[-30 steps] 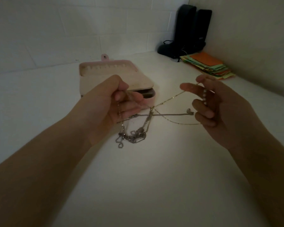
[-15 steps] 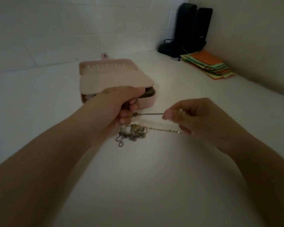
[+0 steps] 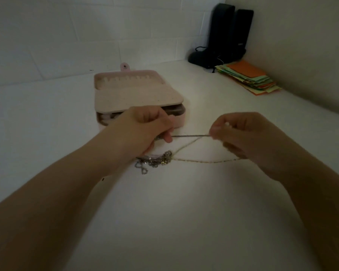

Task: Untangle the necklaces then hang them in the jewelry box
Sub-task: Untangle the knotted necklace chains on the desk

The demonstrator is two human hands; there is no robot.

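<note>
1. Necklaces (image 3: pixel 155 161): we find them bunched in a knot on the white worktop (image 3: pixel 184 212), just in front of the open pink jewelry box (image 3: pixel 137 94).
2. Left hand (image 3: pixel 143 130): its grip is curled tight on one end of a silver chain (image 3: pixel 190 136). Right hand (image 3: pixel 243 137): it pinches the other end, so the chain runs taut between them.
3. A thin gold chain (image 3: pixel 204 161) trails slack from the knot toward the right hand; we cannot tell whether the lower fingers hold it.
4. We judge the chains light, limp, slippery and easily kinked.
5. We would take hold close to the knot and tease the loops apart. Hard pulling likely tightens the tangle.
</note>
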